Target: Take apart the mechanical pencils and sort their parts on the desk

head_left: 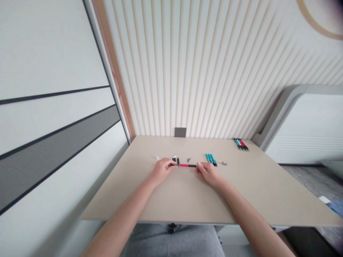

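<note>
Between my hands, a little above the table, a pen's pieces lie nearly in one line. My left hand (161,169) is closed on a black pen part (175,164). Closed fingers of my right hand (209,172) grip the end of a red and black pen barrel (184,165). The two pieces meet or almost meet; whether they are joined I cannot tell. Just behind my left fingers lie several small black pen parts (178,160). Beyond my right hand are several teal pen barrels (211,159) side by side.
Small grey metallic pieces (189,160) lie mid-table, with more grey pieces (224,163) to the right. Tiny white pieces (157,157) are at the left. A row of coloured pens (241,144) lies at the table's (182,200) back right. A dark wall socket (180,132) is behind.
</note>
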{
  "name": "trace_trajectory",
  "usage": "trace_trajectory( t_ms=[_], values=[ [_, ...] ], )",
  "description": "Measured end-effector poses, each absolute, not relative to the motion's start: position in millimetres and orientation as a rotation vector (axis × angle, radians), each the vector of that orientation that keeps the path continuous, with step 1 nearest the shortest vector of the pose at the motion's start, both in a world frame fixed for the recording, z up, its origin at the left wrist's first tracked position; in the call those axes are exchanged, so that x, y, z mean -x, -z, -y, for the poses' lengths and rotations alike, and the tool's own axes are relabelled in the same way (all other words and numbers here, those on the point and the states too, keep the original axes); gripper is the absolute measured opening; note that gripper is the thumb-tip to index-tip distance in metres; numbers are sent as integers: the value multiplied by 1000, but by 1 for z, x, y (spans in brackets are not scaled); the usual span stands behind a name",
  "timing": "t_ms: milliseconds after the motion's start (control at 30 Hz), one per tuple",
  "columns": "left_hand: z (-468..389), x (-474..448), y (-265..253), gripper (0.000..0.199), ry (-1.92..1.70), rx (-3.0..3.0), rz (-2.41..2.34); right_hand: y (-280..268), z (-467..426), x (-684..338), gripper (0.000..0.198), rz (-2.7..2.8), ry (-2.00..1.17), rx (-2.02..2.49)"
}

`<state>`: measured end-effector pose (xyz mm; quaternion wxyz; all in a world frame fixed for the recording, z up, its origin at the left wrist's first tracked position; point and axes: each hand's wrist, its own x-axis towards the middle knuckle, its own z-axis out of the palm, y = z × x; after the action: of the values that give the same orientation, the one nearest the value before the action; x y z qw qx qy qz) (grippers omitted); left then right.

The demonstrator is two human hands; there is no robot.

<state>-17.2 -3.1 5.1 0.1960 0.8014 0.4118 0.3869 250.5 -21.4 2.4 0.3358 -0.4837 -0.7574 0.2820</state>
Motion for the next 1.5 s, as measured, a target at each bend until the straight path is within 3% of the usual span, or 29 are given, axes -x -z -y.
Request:
trace_trajectory(
  t_ms=[100,267,600,900,1200,1500],
  values=[
    [2,17,-4,10,-1111,-2239,-1177,-4,20,-250,36,1924,-666,1212],
    [4,15,-6,8,-1135,-2198,-1217,-5,19,-253,29,1902,-600,1214],
    [5,15,-5,12,-1128,-2215,-1205,4,15,-250,47,1912,-629,1332],
    [4,15,-6,9,-1132,-2235,-1203,-5,18,-252,28,1894,-556,1232],
    [5,15,-6,11,-1102,-2296,-1191,1,20,-250,48,1930,-721,1292],
    [3,16,-6,12,-1109,-2282,-1179,-1,19,-252,29,1890,-590,1188]
  ],
)
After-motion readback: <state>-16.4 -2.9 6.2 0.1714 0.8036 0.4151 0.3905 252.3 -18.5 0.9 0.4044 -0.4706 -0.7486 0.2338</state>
